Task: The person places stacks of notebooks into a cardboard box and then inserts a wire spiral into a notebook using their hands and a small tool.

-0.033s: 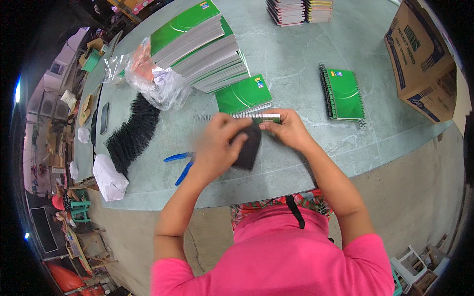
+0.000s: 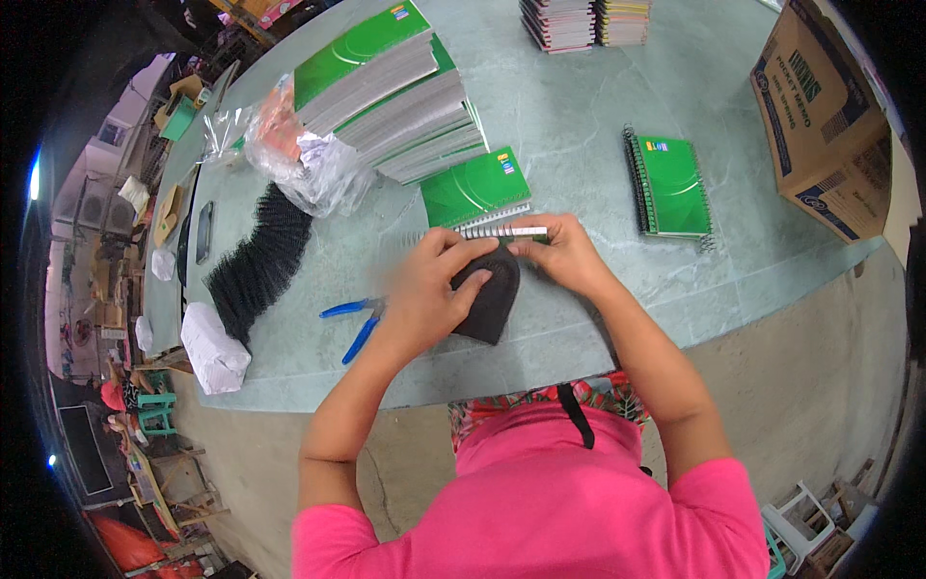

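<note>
Thin notebook (image 2: 530, 232) lies on the tabletop (image 2: 579, 116), set in from the near edge, white page edge showing. Your right hand (image 2: 559, 253) pinches its right end, thumb against fingers; your left hand (image 2: 429, 294) is partly blurred, thumb over a dark pad (image 2: 490, 307), grip closed or loose, you can't tell. Tabletop stretches right, to a coil-bound green notebook (image 2: 673, 188), and near, to the edge before your body. Left is tighter: blue-handled pliers (image 2: 359, 333) just beside your wrist, black coils (image 2: 260, 256) beyond. Far side, a loose green notebook (image 2: 477, 183) sits close against the notebook stack (image 2: 405, 106). Green covers carry small coloured lettering; the carton (image 2: 820, 116), far right, bears dark print.
</note>
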A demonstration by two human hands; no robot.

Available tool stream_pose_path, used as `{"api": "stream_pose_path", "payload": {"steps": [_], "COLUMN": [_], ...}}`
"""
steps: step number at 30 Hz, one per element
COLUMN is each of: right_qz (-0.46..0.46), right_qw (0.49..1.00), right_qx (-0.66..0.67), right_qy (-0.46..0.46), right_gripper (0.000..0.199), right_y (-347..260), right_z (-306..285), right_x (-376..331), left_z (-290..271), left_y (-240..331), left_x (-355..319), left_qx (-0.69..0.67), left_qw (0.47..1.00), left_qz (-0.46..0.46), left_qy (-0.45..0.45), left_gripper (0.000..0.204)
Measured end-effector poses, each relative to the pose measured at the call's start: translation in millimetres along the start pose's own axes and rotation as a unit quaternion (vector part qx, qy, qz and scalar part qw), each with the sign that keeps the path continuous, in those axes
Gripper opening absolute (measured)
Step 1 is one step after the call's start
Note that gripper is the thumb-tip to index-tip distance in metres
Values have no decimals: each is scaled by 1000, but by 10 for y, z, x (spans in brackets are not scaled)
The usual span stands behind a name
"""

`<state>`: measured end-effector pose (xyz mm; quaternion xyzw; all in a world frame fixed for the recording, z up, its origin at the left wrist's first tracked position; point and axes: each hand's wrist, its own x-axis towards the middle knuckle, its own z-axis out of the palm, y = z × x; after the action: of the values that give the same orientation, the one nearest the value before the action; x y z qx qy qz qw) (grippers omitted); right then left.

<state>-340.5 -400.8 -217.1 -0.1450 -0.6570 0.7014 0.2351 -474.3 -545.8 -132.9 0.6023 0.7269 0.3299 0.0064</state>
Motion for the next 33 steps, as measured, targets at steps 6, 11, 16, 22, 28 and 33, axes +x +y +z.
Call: {"api": "stream_pose_path", "payload": {"steps": [6,11,16,22,28,33], "right_qz": [2,26,26,-18,24,58], "right_qw": [998,999,999,999,999,995], "right_qx": [-56,-21,-38,33,31,-54], "right_qy": [5,-18,-19,-9,-23,-61], "right_gripper": [26,24,24,25,23,17], "right_y": [20,1,-63,-119,-38,-28], "right_z": [26,18,25,18,6,23], "right_x": [11,-27,0,-9,-9,9], "left_z": [43,34,280,69,40,194], "left_y": [92,91,186,127,-51,-69], "left_x": [39,200,-304,82,127,199], "left_qx": [-6,-33,-44,150,120,22], "left_qw": [1000,987,981,980,983,990], "left_qz": [8,-75,-4,124,9,45], "left_qy": [6,140,-188,29,-141,-132], "left_gripper": [30,29,28,32,30,27]}}
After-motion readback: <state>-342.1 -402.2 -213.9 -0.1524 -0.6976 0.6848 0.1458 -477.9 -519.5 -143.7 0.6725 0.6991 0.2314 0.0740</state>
